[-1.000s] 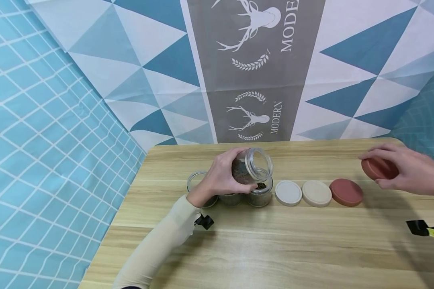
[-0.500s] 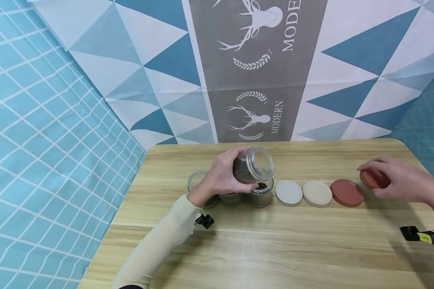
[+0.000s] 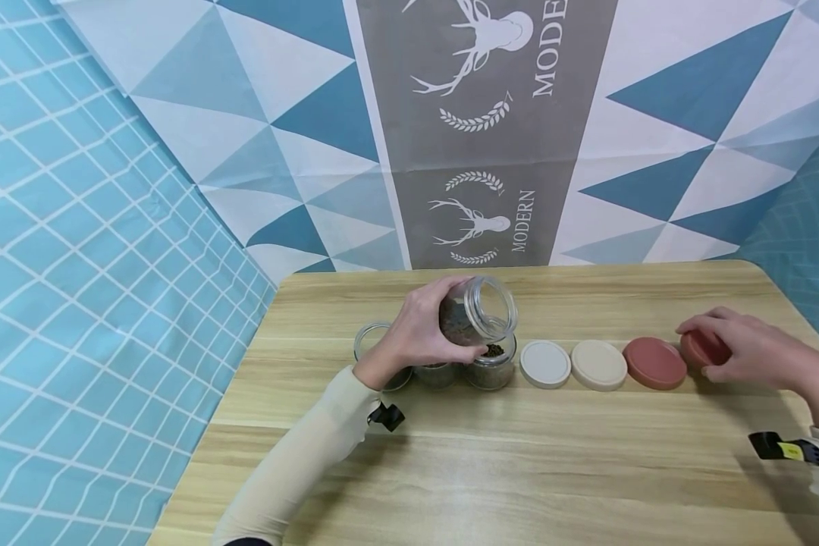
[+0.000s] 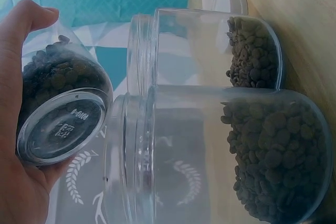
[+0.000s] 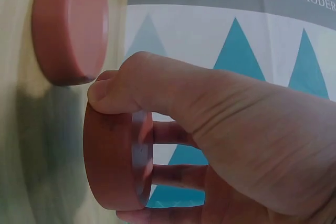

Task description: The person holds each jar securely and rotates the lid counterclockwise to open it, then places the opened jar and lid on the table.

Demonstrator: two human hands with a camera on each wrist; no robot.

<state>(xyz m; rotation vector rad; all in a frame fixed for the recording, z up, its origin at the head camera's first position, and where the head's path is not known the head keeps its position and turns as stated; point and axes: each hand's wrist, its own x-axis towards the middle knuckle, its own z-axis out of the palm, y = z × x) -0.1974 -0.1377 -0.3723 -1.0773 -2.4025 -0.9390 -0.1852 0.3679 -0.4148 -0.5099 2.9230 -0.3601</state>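
My left hand [image 3: 416, 326] grips a glass jar [image 3: 460, 315] tilted on its side, its open mouth towards the right. Dark pellets lie inside it, plain in the left wrist view. Below are standing glass jars; the rightmost jar [image 3: 490, 373] and the nearest jar [image 4: 278, 156] in the left wrist view hold similar pellets. My right hand [image 3: 757, 353] pinches a red lid [image 5: 115, 156] between thumb and fingers, low over the table. Whether it touches the tabletop, I cannot tell. Just left of it lies another red lid [image 3: 655, 363].
A white lid [image 3: 544, 365] and a cream lid [image 3: 598, 365] lie in line between the jars and the red lids. The wooden table [image 3: 491, 470] ends at a patterned cloth backdrop [image 3: 478, 152]. My left forearm crosses in front of the leftmost jar [image 3: 368, 337].
My right hand has lowered the red lid and brought it slightly left, next to the other red lid. The left hand and its jar have stayed nearly still.
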